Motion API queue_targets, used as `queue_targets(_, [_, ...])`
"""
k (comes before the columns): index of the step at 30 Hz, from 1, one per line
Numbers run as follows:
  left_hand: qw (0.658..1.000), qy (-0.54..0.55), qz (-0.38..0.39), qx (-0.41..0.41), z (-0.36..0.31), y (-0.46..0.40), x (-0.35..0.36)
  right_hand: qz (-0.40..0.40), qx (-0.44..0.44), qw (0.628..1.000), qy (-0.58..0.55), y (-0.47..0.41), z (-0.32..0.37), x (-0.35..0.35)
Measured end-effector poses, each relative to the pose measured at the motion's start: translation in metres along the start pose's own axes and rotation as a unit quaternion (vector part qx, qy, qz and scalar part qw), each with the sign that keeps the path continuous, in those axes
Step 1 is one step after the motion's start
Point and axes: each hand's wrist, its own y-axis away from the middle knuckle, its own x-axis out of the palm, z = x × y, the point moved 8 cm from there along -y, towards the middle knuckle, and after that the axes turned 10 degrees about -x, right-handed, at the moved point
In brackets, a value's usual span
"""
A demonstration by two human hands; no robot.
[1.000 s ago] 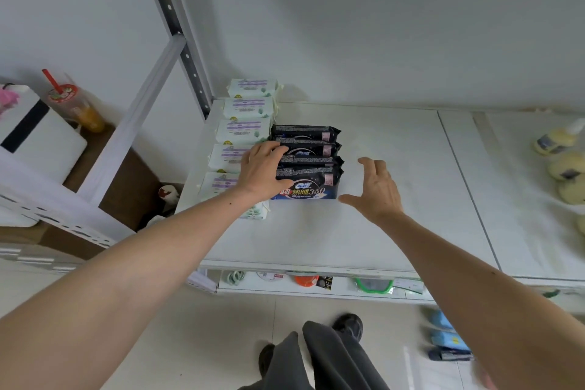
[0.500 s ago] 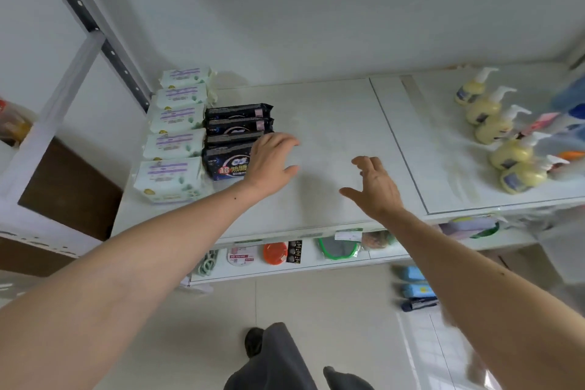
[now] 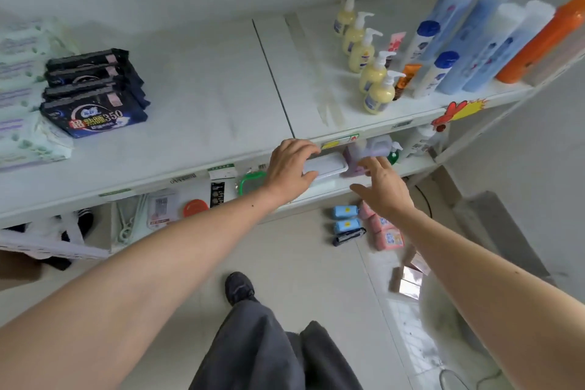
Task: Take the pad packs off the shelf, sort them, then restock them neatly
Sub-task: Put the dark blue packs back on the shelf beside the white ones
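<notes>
Both bare forearms reach forward and up from the lower corners of the view, converging toward the front edge of the shelf. The left hand (image 3: 291, 168) is seen from the back, wrist straight, fingers bent over at the knuckles and thumb pointing right; whether it grips anything cannot be told. The right hand (image 3: 381, 188) sits just beside it, a little nearer and apart from it, palm turned left, fingers stretched out loosely and thumb spread downward. Below, two legs in dark trousers and one dark shoe show.
</notes>
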Motion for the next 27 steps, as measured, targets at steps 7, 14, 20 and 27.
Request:
queue_targets(7, [0.997,-0.023,0.075,0.02,-0.029,-0.014,0.077,0.019,0.056,0.998,-0.019,0.022,-0.085,0.007])
queue_targets(14, [0.988,-0.005,0.149,0.028,-0.043,-0.045,0.153,0.051,0.106,0.993,-0.024,0.018,-0.163,0.013])
queue_targets(20, [0.982,-0.004,0.19,-0.008,-0.039,-0.047,0.219,0.088,0.12,0.988,-0.029,0.016,-0.225,0.045])
queue_targets(27, [0.972,-0.003,0.184,-0.148,-0.002,-0.002,0.313,0.194,0.063,0.978,-0.036,0.011,-0.291,0.116])
